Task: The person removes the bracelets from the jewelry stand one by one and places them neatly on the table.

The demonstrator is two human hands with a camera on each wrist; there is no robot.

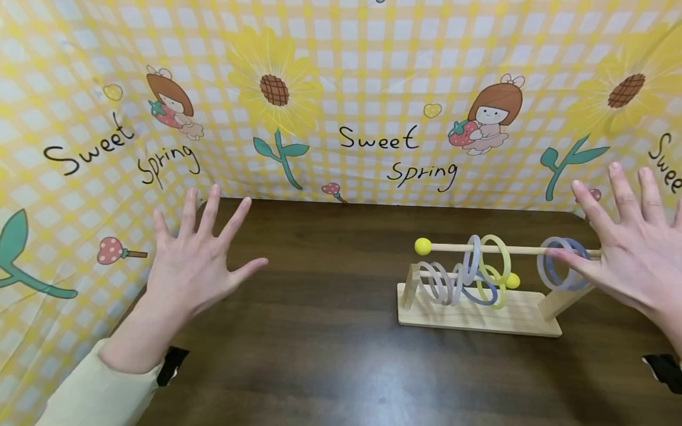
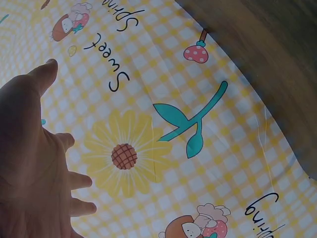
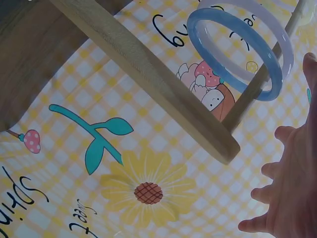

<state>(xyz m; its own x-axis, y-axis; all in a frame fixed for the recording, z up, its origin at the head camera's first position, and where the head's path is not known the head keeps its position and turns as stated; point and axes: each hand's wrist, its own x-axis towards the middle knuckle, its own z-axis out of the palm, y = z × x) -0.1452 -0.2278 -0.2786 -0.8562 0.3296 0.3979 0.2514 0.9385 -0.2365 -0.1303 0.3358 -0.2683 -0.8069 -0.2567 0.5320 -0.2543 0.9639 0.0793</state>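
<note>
My left hand [image 1: 192, 266] is held over the left side of the table with its fingers spread, touching nothing. At the right, my right hand [image 1: 639, 254] is likewise spread; its thumb overlaps a pale ring [image 1: 540, 261] in the head view. A wooden ring stand [image 1: 479, 319] has two horizontal rods, ending in yellow balls [image 1: 422, 246]. On the upper rod hang a lavender ring and a yellow-green ring [image 1: 508, 260] mid-way, plus the pale ring and a blue ring [image 3: 271, 57] by the right post. Several pale rings, a blue one and yellow-green ones hang around the lower rod.
The dark brown wooden table [image 1: 298, 331] reaches back to a yellow checked cloth [image 1: 362, 71] with flower and girl prints, which stands behind and along the left side. The stand's slanted post [image 3: 148, 74] rises close to the right hand in the right wrist view.
</note>
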